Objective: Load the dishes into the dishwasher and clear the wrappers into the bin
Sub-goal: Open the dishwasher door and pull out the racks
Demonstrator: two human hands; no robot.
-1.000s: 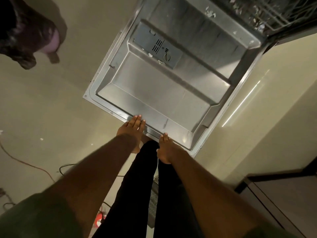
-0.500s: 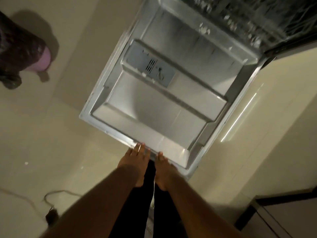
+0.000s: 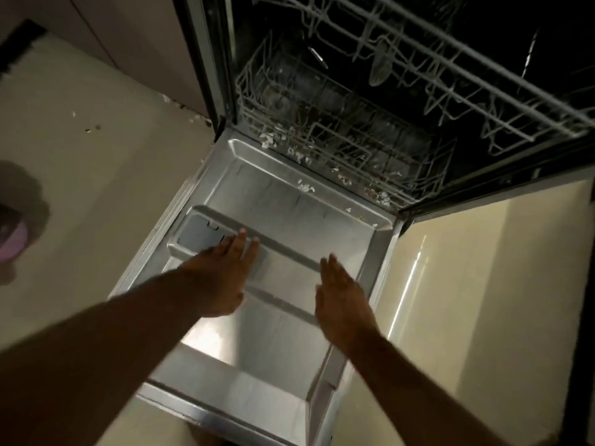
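Gleaming steel door (image 3: pixel 273 342) (flat hands (image 3: pixel 222 278) above)

The left hand (image 3: pixel 222 278) hides part of the detergent dispenser (image 3: pixel 199 235); upper rack (image 3: pixel 434 72) is cropped.

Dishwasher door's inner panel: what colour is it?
Bare silvery metal, the inner panel; head view.
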